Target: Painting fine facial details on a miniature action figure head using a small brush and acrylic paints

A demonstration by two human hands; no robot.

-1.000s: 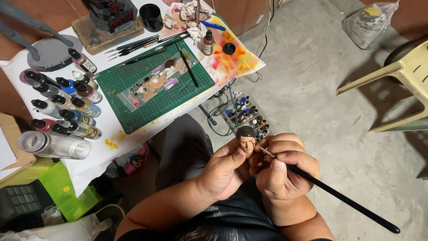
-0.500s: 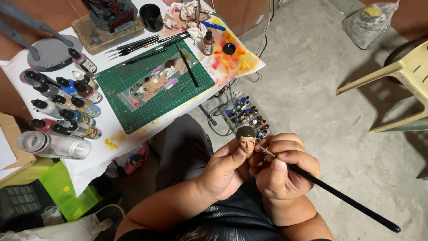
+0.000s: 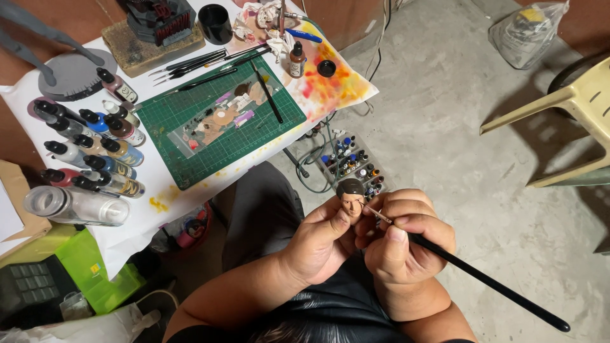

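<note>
My left hand (image 3: 318,244) holds a small sculpted figure head (image 3: 350,195) with dark hair between thumb and fingers, in front of my lap. My right hand (image 3: 400,244) grips a thin paintbrush with a long black handle (image 3: 483,279), and the brush tip touches the face of the figure head. Both hands press together, over my knee and the concrete floor.
A white-covered table carries a green cutting mat (image 3: 219,121) with a paint palette strip, several dropper paint bottles (image 3: 95,149), spare brushes (image 3: 197,63), a black cup (image 3: 215,23) and a paint-stained sheet (image 3: 330,89). A tray of small paint pots (image 3: 349,162) lies on the floor. A yellow plastic chair (image 3: 572,108) stands right.
</note>
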